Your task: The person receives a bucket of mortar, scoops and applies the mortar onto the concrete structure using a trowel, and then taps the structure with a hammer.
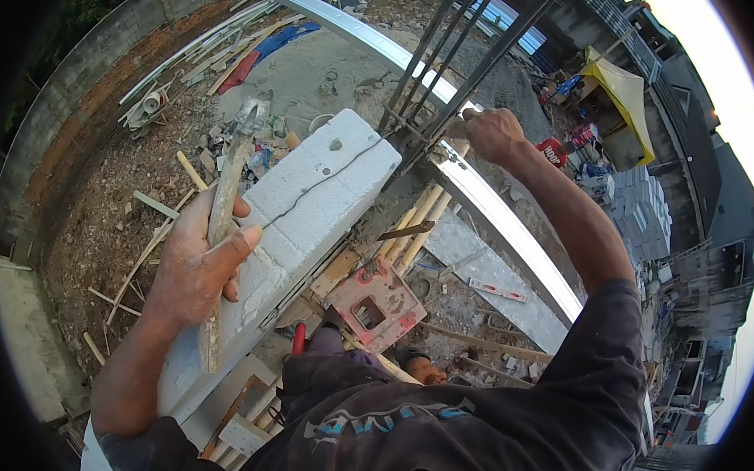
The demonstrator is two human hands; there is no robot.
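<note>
My left hand (pixel 197 260) is wrapped round the wooden handle of a hammer (pixel 221 200), whose metal head points up and away, left of a white block wall (pixel 316 179). A thin dark wire (pixel 308 190) lies along the wall top, running from near my left thumb to a bundle of upright steel bars (pixel 425 90) at the wall's end. My right hand (pixel 492 136) is closed beside these bars, over a long shiny metal strip (pixel 502 209); what it grips is too small to make out.
Below stand a red-stained stool (pixel 378 303) with a square hole and a grey board (pixel 488 273) bearing a spirit level (pixel 498 291). Bamboo poles (pixel 418 221) slope beside the wall. Farther right are stacked white blocks (pixel 637 211) and a yellow canopy (pixel 628 107).
</note>
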